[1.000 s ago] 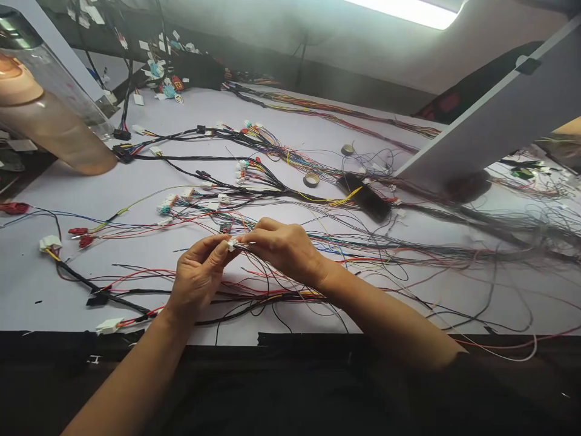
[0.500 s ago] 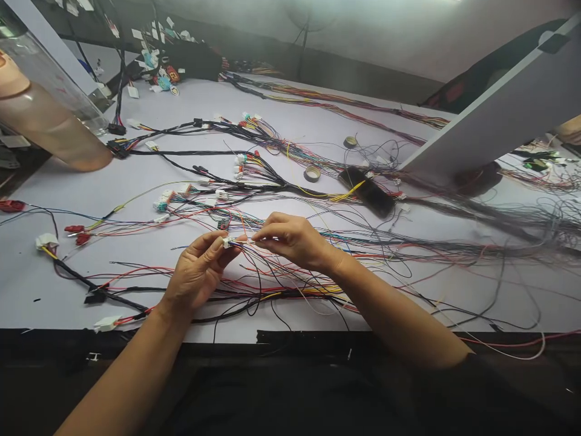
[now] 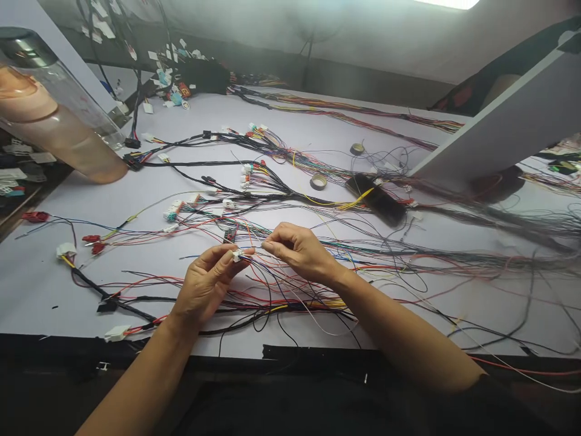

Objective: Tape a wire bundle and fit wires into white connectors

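Note:
My left hand point(image 3: 211, 281) is closed around a small white connector point(image 3: 236, 255), gripping it between thumb and fingers. Several thin wires, dark and coloured, run out of its right side and droop over the table. Just to the right, my right hand point(image 3: 295, 251) pinches a thin wire point(image 3: 258, 235) between thumb and forefinger; its end is too fine to make out. A small gap separates the right fingertips from the connector. Below both hands lies a black-wrapped wire harness point(image 3: 254, 318) with red and yellow wires.
More harnesses point(image 3: 218, 175) with white and red connectors spread across the white table. Beyond the hands lie a black phone point(image 3: 376, 200) and two tape rolls point(image 3: 318, 181). A large bottle point(image 3: 68, 127) stands at the left, a white panel point(image 3: 499, 115) at the right.
My right hand has drawn slightly away from the connector, widening the gap. The view has shifted, so everything sits a little lower and further right. My left hand keeps its hold.

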Motion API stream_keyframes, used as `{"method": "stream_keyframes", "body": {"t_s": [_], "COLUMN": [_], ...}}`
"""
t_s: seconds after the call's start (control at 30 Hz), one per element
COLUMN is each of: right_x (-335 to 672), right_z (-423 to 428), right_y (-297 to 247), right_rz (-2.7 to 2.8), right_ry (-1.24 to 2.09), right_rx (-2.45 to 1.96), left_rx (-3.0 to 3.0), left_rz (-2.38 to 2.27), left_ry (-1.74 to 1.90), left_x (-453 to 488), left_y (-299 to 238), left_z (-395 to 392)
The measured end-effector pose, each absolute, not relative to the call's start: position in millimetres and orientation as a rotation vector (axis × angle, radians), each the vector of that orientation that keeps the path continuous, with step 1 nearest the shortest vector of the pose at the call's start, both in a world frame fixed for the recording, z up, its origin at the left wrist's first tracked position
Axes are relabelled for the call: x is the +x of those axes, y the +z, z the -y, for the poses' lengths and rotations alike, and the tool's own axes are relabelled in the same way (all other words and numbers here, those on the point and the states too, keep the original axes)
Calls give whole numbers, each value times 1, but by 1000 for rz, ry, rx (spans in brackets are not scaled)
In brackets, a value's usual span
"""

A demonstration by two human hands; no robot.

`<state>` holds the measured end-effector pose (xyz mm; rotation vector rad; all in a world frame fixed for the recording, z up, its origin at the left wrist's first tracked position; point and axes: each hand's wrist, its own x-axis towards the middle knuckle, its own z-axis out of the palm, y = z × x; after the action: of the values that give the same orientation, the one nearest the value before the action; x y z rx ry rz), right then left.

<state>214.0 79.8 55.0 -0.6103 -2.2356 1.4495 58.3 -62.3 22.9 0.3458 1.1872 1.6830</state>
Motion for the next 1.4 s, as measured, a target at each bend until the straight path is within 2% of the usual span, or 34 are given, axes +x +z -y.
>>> {"method": "stream_keyframes", "body": {"t_s": [0.43, 0.67, 1.1, 1.4], "right_x": [194, 186, 186, 184], "right_z": [-60, -54, -46, -32], "right_y": [73, 63, 61, 49], "right_rz": [2217, 2270, 2076, 2122], "right_ry": [1494, 1387, 1506, 1347], "right_rx": [-645, -747, -926, -918], "left_rx": [125, 251, 388, 457], "left_rz": [-1198, -1310, -1368, -1403], "left_ry": [1777, 1820, 1889, 1912], "left_x": [51, 55, 62, 66], "left_y": [20, 22, 22, 21], "left_z": [59, 57, 56, 57]}}
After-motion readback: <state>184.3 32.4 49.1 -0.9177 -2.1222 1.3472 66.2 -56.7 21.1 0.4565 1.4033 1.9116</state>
